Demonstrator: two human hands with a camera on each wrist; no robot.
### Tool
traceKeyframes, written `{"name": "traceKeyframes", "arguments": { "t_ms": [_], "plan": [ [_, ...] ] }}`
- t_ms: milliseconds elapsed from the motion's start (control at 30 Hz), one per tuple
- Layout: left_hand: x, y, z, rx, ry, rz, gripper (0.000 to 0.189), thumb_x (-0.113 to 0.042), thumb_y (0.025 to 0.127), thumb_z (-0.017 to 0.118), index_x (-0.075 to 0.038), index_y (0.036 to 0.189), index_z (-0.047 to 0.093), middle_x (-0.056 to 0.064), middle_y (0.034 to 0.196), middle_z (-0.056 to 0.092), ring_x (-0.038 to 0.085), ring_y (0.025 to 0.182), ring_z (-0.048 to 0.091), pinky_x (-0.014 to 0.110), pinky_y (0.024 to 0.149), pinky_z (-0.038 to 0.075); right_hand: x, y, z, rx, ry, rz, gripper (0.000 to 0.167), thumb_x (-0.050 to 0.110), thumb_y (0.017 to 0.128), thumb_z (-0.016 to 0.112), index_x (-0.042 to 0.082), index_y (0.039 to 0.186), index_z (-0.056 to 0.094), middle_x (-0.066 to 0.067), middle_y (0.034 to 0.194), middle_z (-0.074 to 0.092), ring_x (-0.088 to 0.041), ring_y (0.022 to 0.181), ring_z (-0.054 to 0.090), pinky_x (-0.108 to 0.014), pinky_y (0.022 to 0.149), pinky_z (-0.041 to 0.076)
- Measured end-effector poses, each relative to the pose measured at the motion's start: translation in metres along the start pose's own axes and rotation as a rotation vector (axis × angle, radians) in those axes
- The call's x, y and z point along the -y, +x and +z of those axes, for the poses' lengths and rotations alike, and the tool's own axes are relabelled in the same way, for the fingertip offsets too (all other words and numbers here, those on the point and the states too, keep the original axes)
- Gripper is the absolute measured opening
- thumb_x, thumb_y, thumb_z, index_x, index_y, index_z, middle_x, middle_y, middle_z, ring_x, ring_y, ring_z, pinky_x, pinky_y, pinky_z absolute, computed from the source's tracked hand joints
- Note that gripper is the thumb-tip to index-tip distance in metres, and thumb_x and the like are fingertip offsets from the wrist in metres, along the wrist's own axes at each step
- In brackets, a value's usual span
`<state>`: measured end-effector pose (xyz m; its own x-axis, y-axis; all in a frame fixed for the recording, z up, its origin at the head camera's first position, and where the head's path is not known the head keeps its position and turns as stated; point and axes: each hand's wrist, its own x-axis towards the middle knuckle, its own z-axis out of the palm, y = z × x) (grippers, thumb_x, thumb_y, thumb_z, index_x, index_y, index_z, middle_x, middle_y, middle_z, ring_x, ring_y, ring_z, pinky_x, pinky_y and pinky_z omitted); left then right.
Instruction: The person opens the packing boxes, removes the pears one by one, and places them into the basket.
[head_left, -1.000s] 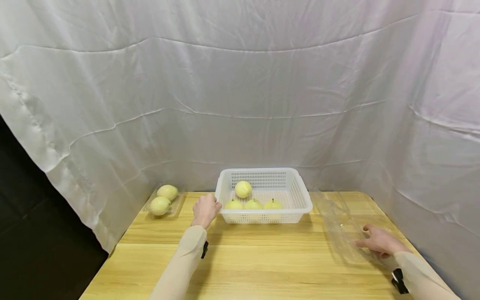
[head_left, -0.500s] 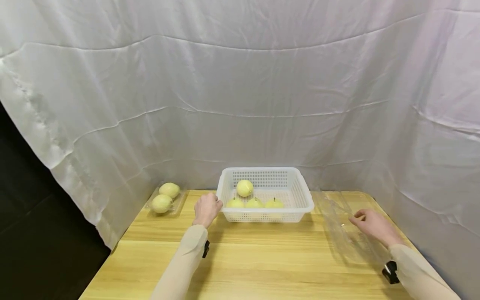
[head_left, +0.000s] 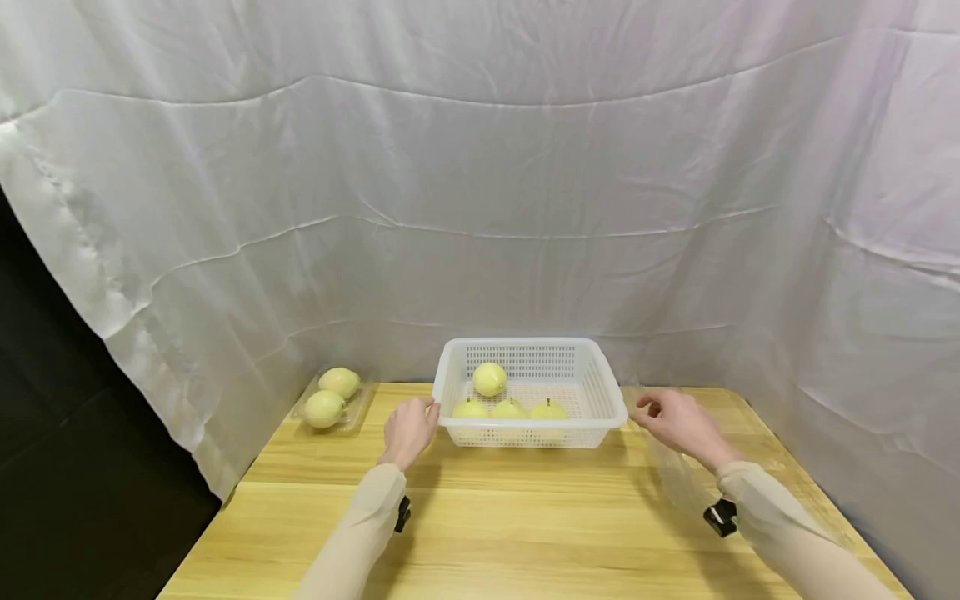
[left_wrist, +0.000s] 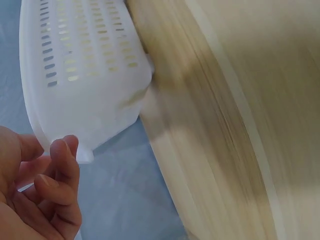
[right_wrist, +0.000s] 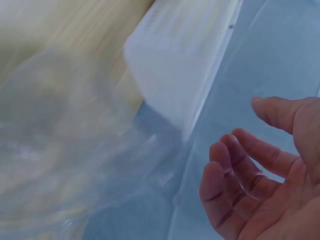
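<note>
A white plastic basket [head_left: 531, 436] with slotted walls stands at the back middle of the table, holding several yellow pears [head_left: 489, 379]. My left hand [head_left: 410, 432] pinches the basket's left rim, fingers curled at the corner in the left wrist view. Off the right end of the basket, my right hand [head_left: 681, 427] is raised with relaxed, bent fingers and nothing in it. In the right wrist view a gap shows between its thumb and fingers, and the basket end [right_wrist: 167, 85] lies beyond the fingertips.
At the back left, two more pears [head_left: 325, 409] sit in a clear plastic tray [head_left: 352, 423]. Clear plastic packaging [head_left: 686, 487] lies on the right of the wooden table [head_left: 525, 533], partly under the right arm. A pale grey curtain [head_left: 525, 183] hangs close behind.
My right hand has moved left and away from me, from over the clear plastic to the basket's right end. My left hand stays at the left rim, its fingers shifted slightly.
</note>
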<state>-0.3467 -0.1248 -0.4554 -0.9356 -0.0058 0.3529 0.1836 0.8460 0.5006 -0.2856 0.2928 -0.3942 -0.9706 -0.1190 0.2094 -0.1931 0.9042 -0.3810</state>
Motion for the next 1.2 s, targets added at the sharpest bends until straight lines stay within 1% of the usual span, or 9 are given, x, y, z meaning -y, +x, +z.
{"name": "traceKeyframes", "arguments": {
  "t_ms": [100,267,333,433,533,600,700,1000,1200],
  "plan": [
    [0.003,-0.001,-0.001,0.008,0.017,0.007,0.032,-0.028,0.099,0.053,-0.013,0.122,0.07,0.009,0.087,0.071,0.014,0.049,0.043,0.028,0.044,0.035,0.016,0.005,0.005,0.014,-0.003,-0.05,0.027,0.025,0.091,0.066,0.003,0.107,0.07,-0.006,0.087,0.068,-0.016,0.07,0.058,-0.031,0.056,0.045],
    [0.012,-0.002,-0.005,0.046,0.039,0.009,0.032,-0.029,0.102,0.05,-0.014,0.122,0.07,0.004,0.064,0.059,0.013,0.048,0.04,0.028,0.043,0.033,0.031,0.012,0.019,0.01,-0.041,-0.159,0.023,0.014,0.085,0.069,-0.001,0.102,0.072,-0.014,0.093,0.071,-0.026,0.081,0.065,-0.042,0.068,0.053],
    [0.019,-0.001,-0.006,0.086,0.052,-0.001,0.032,-0.028,0.103,0.047,-0.01,0.111,0.072,0.003,0.059,0.051,0.015,0.048,0.041,0.029,0.043,0.034,0.034,0.014,0.026,-0.003,-0.071,-0.193,0.021,0.012,0.083,0.071,-0.002,0.1,0.072,-0.017,0.096,0.072,-0.031,0.086,0.066,-0.048,0.073,0.054],
    [0.034,0.002,-0.01,0.14,0.102,-0.002,0.029,-0.025,0.102,0.047,-0.007,0.102,0.071,0.006,0.072,0.064,0.019,0.06,0.056,0.035,0.05,0.045,0.038,0.016,0.034,-0.013,-0.119,-0.194,0.021,0.011,0.083,0.072,0.0,0.102,0.073,-0.018,0.102,0.072,-0.033,0.089,0.067,-0.049,0.072,0.054],
    [0.047,0.005,-0.015,0.162,0.153,-0.025,0.029,-0.024,0.1,0.051,-0.004,0.11,0.069,0.014,0.101,0.072,0.03,0.082,0.068,0.048,0.066,0.054,0.038,0.017,0.039,0.01,-0.136,-0.171,0.023,0.01,0.085,0.071,0.001,0.105,0.072,-0.018,0.107,0.072,-0.035,0.092,0.068,-0.049,0.074,0.055],
    [0.056,0.005,-0.017,0.147,0.181,-0.029,0.034,-0.024,0.098,0.055,-0.002,0.122,0.065,0.019,0.114,0.069,0.037,0.093,0.068,0.055,0.073,0.055,0.038,0.018,0.041,0.023,-0.132,-0.169,0.022,0.008,0.085,0.07,0.001,0.106,0.072,-0.019,0.108,0.072,-0.036,0.095,0.069,-0.05,0.078,0.056],
    [0.068,0.004,-0.02,0.117,0.215,-0.055,0.038,-0.024,0.097,0.057,-0.002,0.128,0.061,0.023,0.119,0.066,0.041,0.1,0.064,0.057,0.073,0.054,0.038,0.02,0.044,0.027,-0.116,-0.18,0.019,0.004,0.085,0.068,-0.001,0.103,0.073,-0.02,0.105,0.072,-0.037,0.095,0.069,-0.049,0.082,0.056],
    [0.089,0.003,-0.032,0.022,0.305,-0.108,0.024,-0.016,0.092,0.06,0.004,0.102,0.068,0.032,0.108,0.058,0.047,0.1,0.055,0.059,0.066,0.052,0.041,0.026,0.047,0.061,-0.101,-0.159,0.008,-0.001,0.087,0.065,0.001,0.088,0.073,-0.016,0.094,0.073,-0.018,0.072,0.061,-0.03,0.059,0.048],
    [0.102,0.008,-0.041,-0.029,0.32,-0.107,0.026,-0.009,0.092,0.055,0.009,0.111,0.058,0.033,0.108,0.051,0.05,0.102,0.05,0.059,0.068,0.049,0.043,0.026,0.047,0.046,-0.104,-0.163,0.009,-0.003,0.086,0.065,0.0,0.087,0.073,-0.019,0.096,0.072,-0.02,0.07,0.059,-0.029,0.057,0.046]
  ]
}}
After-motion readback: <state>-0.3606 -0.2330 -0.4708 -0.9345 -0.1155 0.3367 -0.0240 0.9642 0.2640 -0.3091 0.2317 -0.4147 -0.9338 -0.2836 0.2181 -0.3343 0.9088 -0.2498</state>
